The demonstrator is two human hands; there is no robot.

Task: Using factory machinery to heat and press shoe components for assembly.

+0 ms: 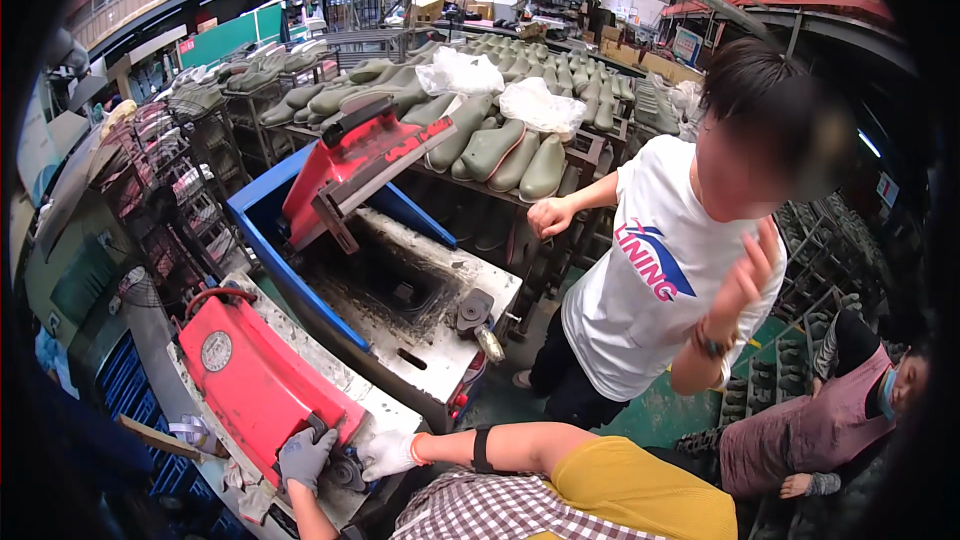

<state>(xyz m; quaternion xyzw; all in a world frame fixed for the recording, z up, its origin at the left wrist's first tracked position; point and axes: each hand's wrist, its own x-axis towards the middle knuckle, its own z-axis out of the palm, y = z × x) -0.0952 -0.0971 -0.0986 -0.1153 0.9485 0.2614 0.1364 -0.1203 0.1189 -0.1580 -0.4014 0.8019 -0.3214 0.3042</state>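
My left hand (304, 458), in a grey glove, is closed at the front end of a red machine lid (245, 360), on a small black handle (317, 425). The lid is down over its pale metal base. My right hand (388, 454), in a white glove, lies just right of a dark round latch (346, 472) on the base's front corner. Its fingers point left toward the latch and look loosely spread, with nothing visible in them. Whether the fingertips touch the latch is hard to make out.
A second machine with a raised red lid (350, 170) and blue sides stands beyond. Racks behind it hold many olive-green boots (490, 148) and white plastic bags (541, 105). A person in a white T-shirt (650, 270) stands at right; another person (800, 440) is at lower right.
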